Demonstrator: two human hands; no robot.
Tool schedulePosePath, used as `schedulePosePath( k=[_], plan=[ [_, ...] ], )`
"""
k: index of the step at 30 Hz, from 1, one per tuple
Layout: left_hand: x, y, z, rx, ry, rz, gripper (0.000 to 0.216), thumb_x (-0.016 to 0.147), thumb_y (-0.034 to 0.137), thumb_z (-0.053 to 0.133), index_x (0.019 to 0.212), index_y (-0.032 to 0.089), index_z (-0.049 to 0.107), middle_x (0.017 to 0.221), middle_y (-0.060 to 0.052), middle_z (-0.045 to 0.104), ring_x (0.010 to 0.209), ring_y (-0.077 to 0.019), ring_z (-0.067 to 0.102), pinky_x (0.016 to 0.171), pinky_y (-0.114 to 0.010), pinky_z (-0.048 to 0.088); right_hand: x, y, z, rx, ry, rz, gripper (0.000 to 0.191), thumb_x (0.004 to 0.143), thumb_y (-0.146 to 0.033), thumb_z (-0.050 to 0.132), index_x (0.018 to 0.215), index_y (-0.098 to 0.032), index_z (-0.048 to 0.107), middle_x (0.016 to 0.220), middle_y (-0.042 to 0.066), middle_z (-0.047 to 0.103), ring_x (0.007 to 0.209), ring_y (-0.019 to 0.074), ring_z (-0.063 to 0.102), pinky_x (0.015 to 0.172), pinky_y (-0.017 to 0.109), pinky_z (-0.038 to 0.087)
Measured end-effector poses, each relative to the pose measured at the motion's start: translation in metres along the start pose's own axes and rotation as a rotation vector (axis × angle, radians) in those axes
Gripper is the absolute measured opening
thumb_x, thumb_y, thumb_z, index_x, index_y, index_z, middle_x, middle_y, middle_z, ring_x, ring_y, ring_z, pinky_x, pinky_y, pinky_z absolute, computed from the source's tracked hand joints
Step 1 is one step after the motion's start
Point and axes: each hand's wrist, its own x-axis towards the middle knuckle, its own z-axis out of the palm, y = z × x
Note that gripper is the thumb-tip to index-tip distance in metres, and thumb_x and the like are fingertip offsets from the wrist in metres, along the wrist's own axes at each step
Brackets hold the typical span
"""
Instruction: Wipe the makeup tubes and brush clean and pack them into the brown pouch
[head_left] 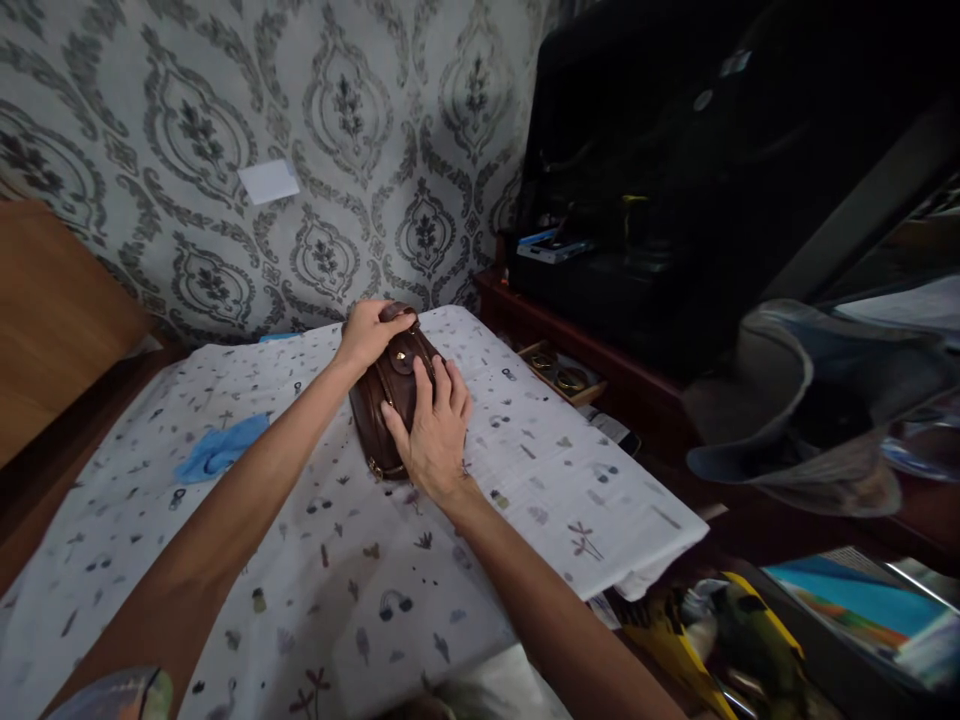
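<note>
A small dark brown leather bag (390, 395) with brass studs lies on a white patterned cloth (315, 560) in the middle of the view. My left hand (367, 332) grips the bag's far end, fingers curled over its top. My right hand (433, 430) lies flat on the bag's near right side, fingers stretched out and pressing on the leather. Both forearms reach in from the bottom edge.
A blue cloth (217, 450) lies on the sheet at the left. A dark wooden shelf (600, 350) with a black case (675, 150) stands at the right. A grey hat (810, 410) and books (840, 600) sit at the lower right. Patterned wallpaper is behind.
</note>
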Motion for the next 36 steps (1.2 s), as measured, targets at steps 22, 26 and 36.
schedulePosePath(
  k=[22, 26, 36],
  plan=[
    [-0.019, -0.006, -0.056, 0.395, -0.036, 0.097, 0.026, 0.074, 0.037, 0.062, 0.057, 0.02, 0.051, 0.056, 0.004, 0.046, 0.058, -0.0138, 0.041, 0.061, -0.028, 0.03, -0.002, 0.001, 0.007, 0.023, 0.015, 0.017, 0.062, 0.101, -0.046, 0.041, 0.152, -0.011, 0.04, 0.157, 0.022, 0.038, 0.148, 0.035, 0.026, 0.116, 0.058, 0.029],
    [-0.028, -0.001, -0.058, 0.357, -0.094, 0.103, 0.029, 0.074, 0.04, 0.062, 0.058, 0.02, 0.05, 0.055, 0.004, 0.044, 0.056, -0.013, 0.039, 0.058, -0.027, 0.029, -0.002, 0.002, 0.007, 0.022, 0.017, 0.016, 0.064, 0.1, -0.048, 0.042, 0.152, -0.01, 0.04, 0.156, 0.022, 0.039, 0.148, 0.0354, 0.027, 0.116, 0.058, 0.029],
    [-0.057, -0.007, -0.047, 0.259, -0.062, 0.052, 0.026, 0.075, 0.038, 0.064, 0.093, 0.02, 0.064, 0.099, -0.006, 0.064, 0.099, -0.0249, 0.06, 0.077, -0.032, 0.046, -0.002, 0.003, 0.003, 0.037, 0.001, 0.019, 0.061, 0.102, -0.047, 0.038, 0.152, -0.013, 0.041, 0.157, 0.02, 0.038, 0.147, 0.034, 0.029, 0.115, 0.055, 0.032]
  ],
)
